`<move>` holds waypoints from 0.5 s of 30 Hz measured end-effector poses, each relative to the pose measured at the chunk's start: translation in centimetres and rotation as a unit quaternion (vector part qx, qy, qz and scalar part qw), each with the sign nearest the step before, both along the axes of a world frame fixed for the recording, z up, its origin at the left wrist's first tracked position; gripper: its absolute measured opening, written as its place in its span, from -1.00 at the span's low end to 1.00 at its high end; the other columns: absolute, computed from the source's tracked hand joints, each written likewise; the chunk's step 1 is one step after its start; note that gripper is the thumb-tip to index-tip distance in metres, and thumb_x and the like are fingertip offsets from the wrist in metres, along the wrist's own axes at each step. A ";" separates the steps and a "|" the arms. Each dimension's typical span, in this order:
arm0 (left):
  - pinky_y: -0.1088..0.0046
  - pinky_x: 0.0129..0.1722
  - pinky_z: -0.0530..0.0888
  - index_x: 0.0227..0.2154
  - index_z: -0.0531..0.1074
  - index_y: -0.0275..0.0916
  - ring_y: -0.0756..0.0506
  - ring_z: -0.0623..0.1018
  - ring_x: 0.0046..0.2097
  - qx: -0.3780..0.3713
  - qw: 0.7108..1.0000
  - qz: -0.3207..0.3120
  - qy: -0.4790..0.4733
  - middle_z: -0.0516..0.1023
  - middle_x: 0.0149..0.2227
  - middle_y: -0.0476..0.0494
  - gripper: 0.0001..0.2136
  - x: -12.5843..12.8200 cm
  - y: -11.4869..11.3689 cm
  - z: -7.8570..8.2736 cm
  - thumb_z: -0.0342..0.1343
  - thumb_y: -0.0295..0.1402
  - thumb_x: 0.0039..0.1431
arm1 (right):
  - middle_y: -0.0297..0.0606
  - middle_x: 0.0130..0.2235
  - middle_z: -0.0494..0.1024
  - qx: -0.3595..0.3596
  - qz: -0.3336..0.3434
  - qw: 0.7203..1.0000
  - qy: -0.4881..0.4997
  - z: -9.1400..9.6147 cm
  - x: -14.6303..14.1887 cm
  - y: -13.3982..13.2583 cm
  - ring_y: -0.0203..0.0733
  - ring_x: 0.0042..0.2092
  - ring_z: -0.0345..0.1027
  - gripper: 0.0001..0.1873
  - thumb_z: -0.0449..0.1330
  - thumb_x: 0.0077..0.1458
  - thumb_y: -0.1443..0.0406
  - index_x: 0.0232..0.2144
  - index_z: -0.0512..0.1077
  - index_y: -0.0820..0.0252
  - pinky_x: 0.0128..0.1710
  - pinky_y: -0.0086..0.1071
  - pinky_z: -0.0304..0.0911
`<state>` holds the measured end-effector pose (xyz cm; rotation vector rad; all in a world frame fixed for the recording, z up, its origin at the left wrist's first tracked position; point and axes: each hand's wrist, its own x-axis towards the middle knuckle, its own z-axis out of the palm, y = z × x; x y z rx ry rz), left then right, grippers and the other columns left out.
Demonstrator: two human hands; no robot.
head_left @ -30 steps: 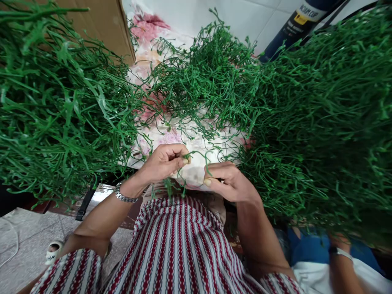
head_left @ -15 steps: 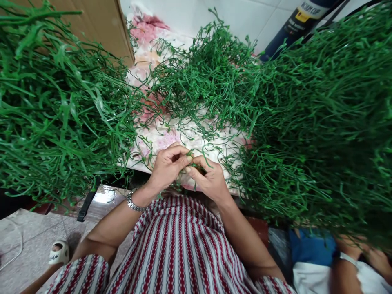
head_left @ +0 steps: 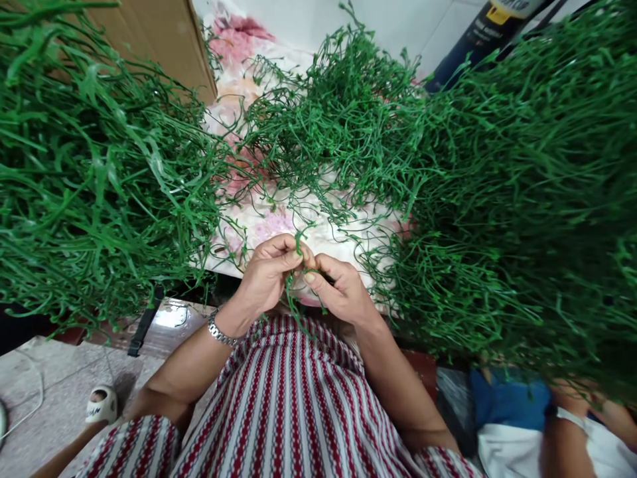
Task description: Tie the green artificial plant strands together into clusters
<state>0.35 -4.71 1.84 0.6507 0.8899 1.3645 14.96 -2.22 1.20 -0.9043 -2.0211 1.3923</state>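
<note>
My left hand (head_left: 269, 272) is closed, thumb against forefinger, on a thin green plastic-looking stem (head_left: 298, 239). The stem's branched tip sticks up above the fingers, and strands hang below toward the shirt. Close beside it, my right hand (head_left: 343, 289) is also pinched, with a bit of green stem showing at its thumb and fingers. The fingertips of both hands nearly meet over the table's front edge. Whether both grip the same stem I cannot tell. A flowered white and pink cloth (head_left: 273, 226) covers the table beneath.
A big heap of thick green stems (head_left: 99, 199) fills the left. Finer stems lie in a middle pile (head_left: 348, 126) and a large right heap (head_left: 522, 199). Behind are a cardboard box (head_left: 159, 40) and a dark blue tube (head_left: 468, 46). Another person's arm (head_left: 567, 438) is at lower right.
The stem in my left hand now stands more upright, with strands hanging below. The curved green strand over my right hand's fingers no longer shows there. The hands have barely shifted.
</note>
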 end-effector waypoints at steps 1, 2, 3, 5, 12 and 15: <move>0.51 -0.47 0.28 -0.58 0.31 -0.28 0.05 0.34 -0.51 -0.008 1.000 -0.014 -0.015 0.39 -0.54 -0.01 -0.86 0.0 -0.1 0.0 0.16 -0.37 -0.10 | -0.44 -0.55 0.19 0.003 0.009 1.000 0.000 0.0 0.0 0.1 -0.42 -0.51 0.04 -0.76 0.05 0.12 0.19 -0.48 0.26 0.24 -0.52 -0.53 0.03; 0.52 -0.52 0.24 -0.57 0.30 -0.28 0.06 0.31 -0.54 -0.018 0.999 -0.027 -0.031 0.37 -0.56 -0.01 -0.86 0.0 -0.1 0.0 0.16 -0.37 -0.09 | -0.43 -0.54 0.23 0.007 0.019 1.000 0.005 0.1 0.0 0.1 -0.42 -0.51 0.07 -0.77 0.05 0.12 0.19 -0.47 0.27 0.24 -0.50 -0.53 0.05; 0.53 -0.56 0.21 -0.57 0.29 -0.28 0.07 0.28 -0.56 -0.026 0.998 -0.037 -0.045 0.35 -0.58 0.01 -0.86 0.0 -0.1 -0.1 0.15 -0.36 -0.08 | -0.41 -0.53 0.27 0.014 0.028 0.999 0.013 0.1 0.0 0.2 -0.41 -0.50 0.10 -0.78 0.05 0.12 0.20 -0.45 0.29 0.24 -0.48 -0.53 0.07; 0.53 -0.60 0.16 -0.57 0.27 -0.28 0.09 0.21 -0.60 -0.032 0.996 -0.053 -0.065 0.31 -0.61 0.02 -0.84 0.0 -0.1 0.0 0.14 -0.34 -0.07 | -0.38 -0.50 0.33 0.034 0.036 0.998 0.036 0.1 -0.2 0.2 -0.40 -0.49 0.15 -0.80 0.05 0.12 0.22 -0.43 0.32 0.25 -0.46 -0.52 0.10; 0.50 -0.49 0.27 -0.59 0.18 -0.24 0.08 0.15 -0.62 -0.005 0.998 0.030 -0.058 -0.03 -0.74 0.14 -0.79 -0.7 0.9 1.6 0.10 -0.34 0.02 | -0.35 -0.53 0.34 0.119 0.128 0.984 0.043 0.0 -0.1 0.0 -0.38 -0.49 0.18 -0.76 -0.01 0.17 0.28 -0.49 0.32 0.25 -0.47 -0.50 0.11; 0.47 -0.42 0.34 -0.56 0.20 -0.24 0.06 0.28 -0.57 0.026 0.999 0.042 0.003 0.18 -0.70 0.09 -0.81 -1.3 1.0 1.9 0.11 -0.33 0.01 | -0.36 -0.53 0.34 0.166 0.067 0.984 0.001 0.8 0.5 0.2 -0.39 -0.51 0.18 -0.81 0.01 0.16 0.29 -0.45 0.33 0.25 -0.48 -0.50 0.09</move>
